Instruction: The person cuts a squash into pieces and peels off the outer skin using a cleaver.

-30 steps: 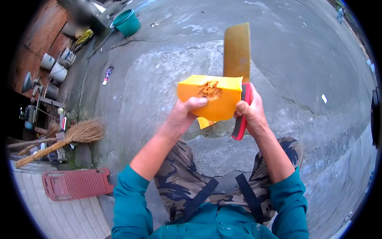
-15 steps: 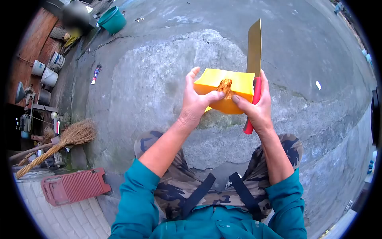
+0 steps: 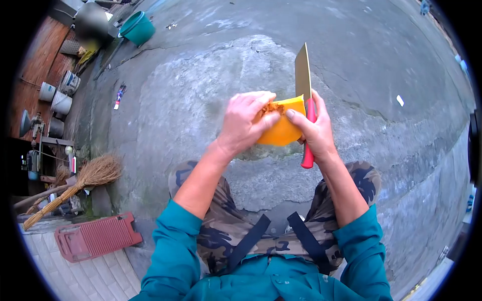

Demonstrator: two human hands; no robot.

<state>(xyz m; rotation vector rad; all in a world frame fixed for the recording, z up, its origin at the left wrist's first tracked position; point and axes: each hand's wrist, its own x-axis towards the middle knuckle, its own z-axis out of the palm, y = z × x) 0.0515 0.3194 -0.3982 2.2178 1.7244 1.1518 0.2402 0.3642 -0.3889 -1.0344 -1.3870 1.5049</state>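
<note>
A chunk of yellow-orange pumpkin point(image 3: 282, 133) is held up in front of my knees, with stringy orange pulp point(image 3: 271, 109) showing on its cut side. My left hand point(image 3: 245, 120) is closed on the chunk's left side, its fingers curled over the top and its thumb at the pulp. On the right edge, my right hand point(image 3: 317, 128) grips the chunk with its thumb on the near face. That same hand also keeps hold of a cleaver by its red handle point(image 3: 308, 155). The broad blade point(image 3: 303, 72) points up and away, next to the chunk.
Cracked concrete point(image 3: 201, 90) spreads below. To the left lie a straw broom point(image 3: 95, 173) and a reddish ridged plastic piece point(image 3: 98, 237). White buckets point(image 3: 61, 103) stand by the wall, and a green bucket point(image 3: 138, 28) is farther back. A small wrapper point(image 3: 119, 97) lies on the ground.
My left hand has turned over the pumpkin chunk, its fingers now curled across the top and pulp. The chunk has tilted, and the cleaver has shifted left and lower with my right hand.
</note>
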